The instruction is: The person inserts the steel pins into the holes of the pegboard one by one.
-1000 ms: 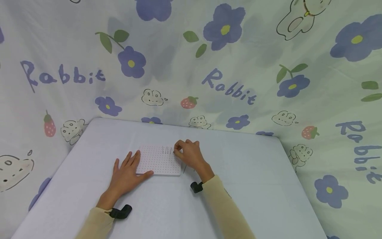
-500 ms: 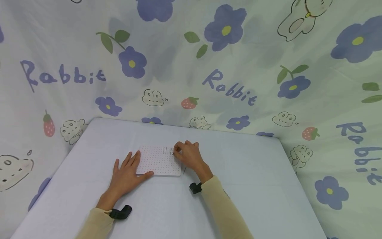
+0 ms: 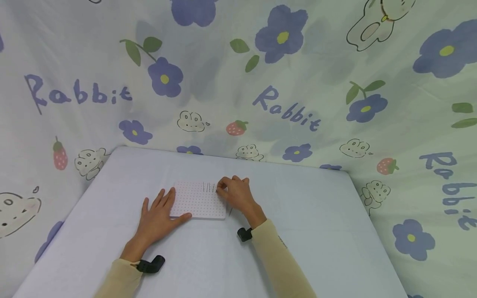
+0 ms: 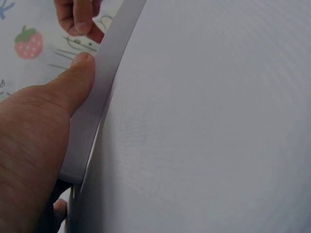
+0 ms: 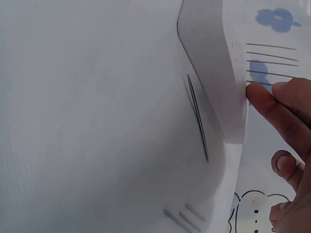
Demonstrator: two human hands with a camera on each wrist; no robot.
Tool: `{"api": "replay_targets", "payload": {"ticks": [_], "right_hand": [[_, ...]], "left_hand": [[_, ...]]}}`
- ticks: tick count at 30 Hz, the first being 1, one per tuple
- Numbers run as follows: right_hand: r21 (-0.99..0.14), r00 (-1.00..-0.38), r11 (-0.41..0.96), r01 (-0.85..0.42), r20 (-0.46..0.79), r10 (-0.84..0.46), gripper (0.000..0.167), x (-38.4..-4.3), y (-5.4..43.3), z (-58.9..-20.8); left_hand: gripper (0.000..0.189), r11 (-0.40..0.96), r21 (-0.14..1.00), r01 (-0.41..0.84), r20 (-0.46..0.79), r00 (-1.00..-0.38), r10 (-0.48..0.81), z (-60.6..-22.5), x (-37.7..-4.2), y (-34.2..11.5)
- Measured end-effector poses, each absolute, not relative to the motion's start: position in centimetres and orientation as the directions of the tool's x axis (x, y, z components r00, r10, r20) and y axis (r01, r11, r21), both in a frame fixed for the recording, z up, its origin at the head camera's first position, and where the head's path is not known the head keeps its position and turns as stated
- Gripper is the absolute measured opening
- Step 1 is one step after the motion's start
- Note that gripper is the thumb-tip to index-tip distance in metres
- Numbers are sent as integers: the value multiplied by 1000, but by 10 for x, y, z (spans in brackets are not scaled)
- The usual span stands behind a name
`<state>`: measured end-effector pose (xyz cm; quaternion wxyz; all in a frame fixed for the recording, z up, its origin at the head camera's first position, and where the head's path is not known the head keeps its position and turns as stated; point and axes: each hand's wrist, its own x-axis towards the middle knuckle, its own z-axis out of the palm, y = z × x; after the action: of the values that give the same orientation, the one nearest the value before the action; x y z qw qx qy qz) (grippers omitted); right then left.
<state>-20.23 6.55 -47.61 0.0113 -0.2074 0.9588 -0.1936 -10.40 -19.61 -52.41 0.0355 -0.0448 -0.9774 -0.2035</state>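
Observation:
A white board point(image 3: 195, 203) with a grid of small holes lies on the table. My left hand point(image 3: 156, 217) rests at its left end, fingers spread along the side and thumb on the front edge. Several thin metal needles point(image 3: 209, 188) stand upright in a row near the board's far right corner. At the right end of that row, my right hand point(image 3: 239, 193) pinches another needle point(image 5: 262, 83) between thumb and index finger, its lower end at the board's surface. The right wrist view shows a loose needle point(image 5: 198, 119) lying beside the board's right edge.
More thin rods point(image 5: 182, 221) lie on the white tabletop point(image 3: 316, 231), right of the board and partly under the right arm. A patterned curtain point(image 3: 208, 82) hangs behind the table and at its sides.
Almost nothing differs. My right hand shifts very slightly and keeps its pinch at the end of the needle row; my left hand stays on the board.

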Motion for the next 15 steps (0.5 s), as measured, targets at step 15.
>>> {"api": "replay_targets", "payload": {"ticks": [15], "right_hand": [[-462,-917,810,-362,18,-400,11,-207,92,-478]], "left_hand": [[114,911,397,107,90,-993,78,-522,-104,-196]]}}
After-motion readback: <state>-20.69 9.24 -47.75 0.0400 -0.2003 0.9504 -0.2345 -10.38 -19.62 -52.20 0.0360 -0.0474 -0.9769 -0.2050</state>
